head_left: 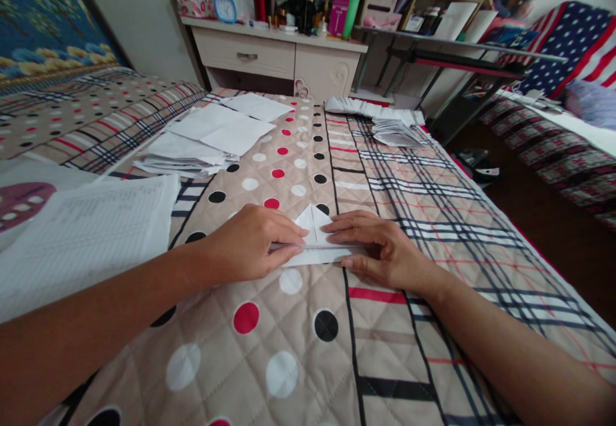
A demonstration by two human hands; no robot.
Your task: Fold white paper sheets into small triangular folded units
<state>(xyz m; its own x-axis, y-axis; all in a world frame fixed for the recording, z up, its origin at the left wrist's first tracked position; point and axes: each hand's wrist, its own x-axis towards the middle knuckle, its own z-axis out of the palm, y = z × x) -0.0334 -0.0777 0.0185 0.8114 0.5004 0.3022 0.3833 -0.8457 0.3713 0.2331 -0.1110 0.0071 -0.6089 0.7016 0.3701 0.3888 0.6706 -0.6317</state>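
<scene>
A white sheet of paper, folded to a point at its far end with a flat strip along the near edge, lies on the quilted bedspread. On its left side, my left hand has its fingers together, with fingertips and thumb on the paper. My right hand rests on the right side, fingers reaching over the folded edge and thumb at the near strip. Both hands hold the paper between them against the bedspread. Parts of its left and right corners are hidden under the fingers.
Loose white sheets lie in a stack at the far left, near a printed paper pad. Folded papers and a long white bundle sit at the far right. Beyond the bed stands a white dresser crowded with bottles.
</scene>
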